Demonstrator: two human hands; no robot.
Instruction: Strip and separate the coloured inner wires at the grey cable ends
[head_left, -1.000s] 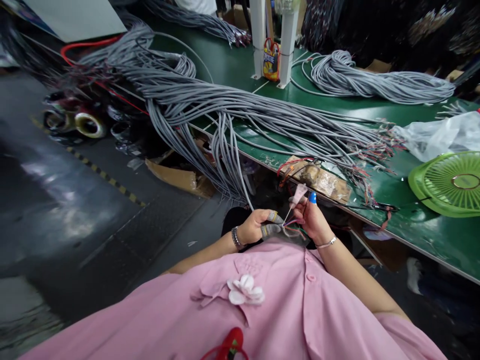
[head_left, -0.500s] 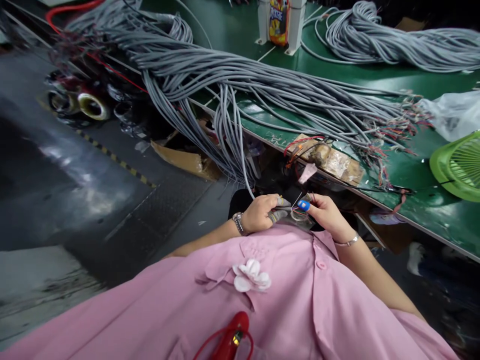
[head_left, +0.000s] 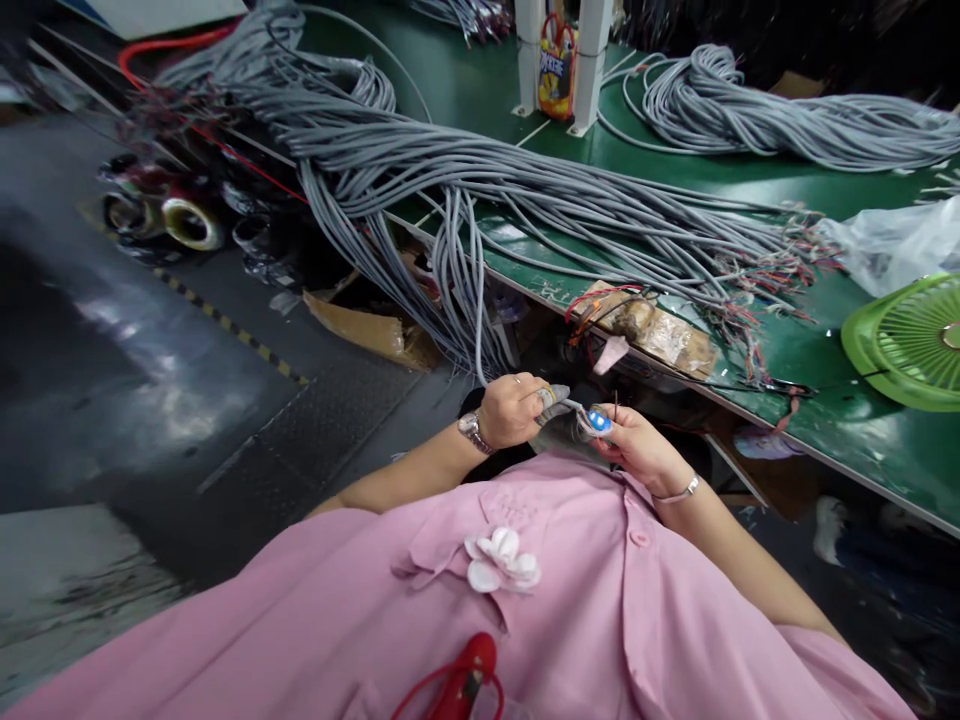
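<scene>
My left hand [head_left: 517,410], with grey covers on its fingertips, is closed round a grey cable [head_left: 480,330] close to its stripped end. That cable hangs down from the bundle on the bench edge. Just to the right, my right hand [head_left: 634,440] pinches the thin wires [head_left: 583,424] at the cable's end, with blue wrapping on the thumb. A thin dark piece sticks up by the right fingers; I cannot make out what it is. Both hands are in front of my lap, below the bench edge.
A long bundle of grey cables [head_left: 420,150] lies over the green bench [head_left: 847,350], with frayed ends on the right. Nearby are a taped cardboard block [head_left: 667,338], a green fan [head_left: 911,340], a plastic bag [head_left: 892,245] and another cable coil [head_left: 772,115]. A cardboard box [head_left: 367,330] stands below.
My left hand has turned and more cable shows beyond its fingertips. My right hand has moved slightly down and left, with its fingers now closed over the wire ends.
</scene>
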